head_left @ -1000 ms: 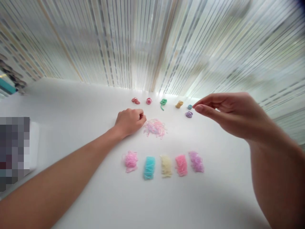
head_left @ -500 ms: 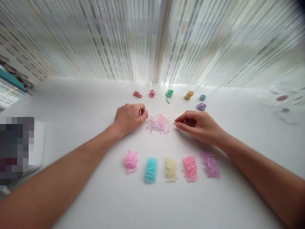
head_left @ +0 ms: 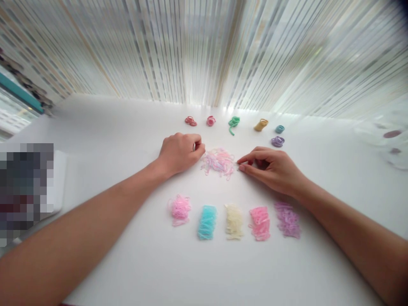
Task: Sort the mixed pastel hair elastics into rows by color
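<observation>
A loose pile of small pale pink, lilac and white rubber bands (head_left: 219,163) lies between my hands on the white table (head_left: 178,272). At the pile's left edge, my left hand (head_left: 183,151) rests with its fingers curled and thumb against forefinger; whatever the pinch holds is too small to make out. My right hand (head_left: 270,166) is at the right edge, thumb and forefinger slightly apart, with no band visible between them. Nearer me lie flat bundles of bands: light pink (head_left: 180,210), turquoise (head_left: 207,222), cream (head_left: 233,222), bright pink (head_left: 259,223) and purple (head_left: 287,219).
Behind the pile sit coiled hair ties: red (head_left: 191,121), pink (head_left: 211,121), green (head_left: 233,123), mustard (head_left: 261,125), blue (head_left: 279,128) and purple (head_left: 278,141). A striped curtain (head_left: 165,51) hangs along the back edge. A blurred-out object (head_left: 25,191) stands at left.
The whole view has shifted a little, so everything appears slightly further right and higher. Both hands keep nearly the same pose beside the pile.
</observation>
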### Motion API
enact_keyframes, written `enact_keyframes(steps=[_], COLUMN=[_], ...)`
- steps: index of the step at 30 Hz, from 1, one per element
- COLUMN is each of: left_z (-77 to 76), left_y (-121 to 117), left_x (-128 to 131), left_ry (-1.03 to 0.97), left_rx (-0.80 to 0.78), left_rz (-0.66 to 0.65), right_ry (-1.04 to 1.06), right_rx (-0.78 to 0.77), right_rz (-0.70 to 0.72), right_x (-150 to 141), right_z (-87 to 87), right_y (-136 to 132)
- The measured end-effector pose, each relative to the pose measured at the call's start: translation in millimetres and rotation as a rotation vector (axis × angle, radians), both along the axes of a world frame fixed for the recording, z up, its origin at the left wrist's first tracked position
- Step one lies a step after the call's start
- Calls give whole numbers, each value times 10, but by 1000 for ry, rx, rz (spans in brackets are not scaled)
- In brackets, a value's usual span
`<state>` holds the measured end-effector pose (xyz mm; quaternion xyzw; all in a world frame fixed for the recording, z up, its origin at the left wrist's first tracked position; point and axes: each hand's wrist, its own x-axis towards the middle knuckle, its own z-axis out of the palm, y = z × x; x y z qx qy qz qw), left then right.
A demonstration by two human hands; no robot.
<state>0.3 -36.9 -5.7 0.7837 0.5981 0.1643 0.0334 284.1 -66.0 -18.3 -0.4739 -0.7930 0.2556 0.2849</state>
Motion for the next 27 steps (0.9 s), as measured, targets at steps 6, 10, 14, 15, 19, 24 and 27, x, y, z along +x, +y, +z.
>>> enact_keyframes(steps=[6, 10, 14, 15, 19, 24, 27], left_z=[-5, 6, 17, 17, 11, 12, 21], left_y=[21, 24, 20, 19, 20, 17, 10], left_x=[-3, -11, -16, -16, -16, -11, -9], left_ry=[26, 34, 26, 24, 31, 31, 27], left_rx=[8, 2, -2, -5, -2, 2, 3], left_rz=[11, 15, 14, 13, 15, 7, 11], right_ry=[32, 37, 44, 44, 39, 6, -17], right_rx=[21, 24, 24, 21, 14, 16, 24], right_rz=[8, 14, 9, 6, -17, -9, 7], right_x=[-16, -20, -22, -25, -53, -80, -78], right_z=[7, -6, -24, -26, -20, 7, 22], right_y=[6, 19, 22, 18, -7, -28, -27])
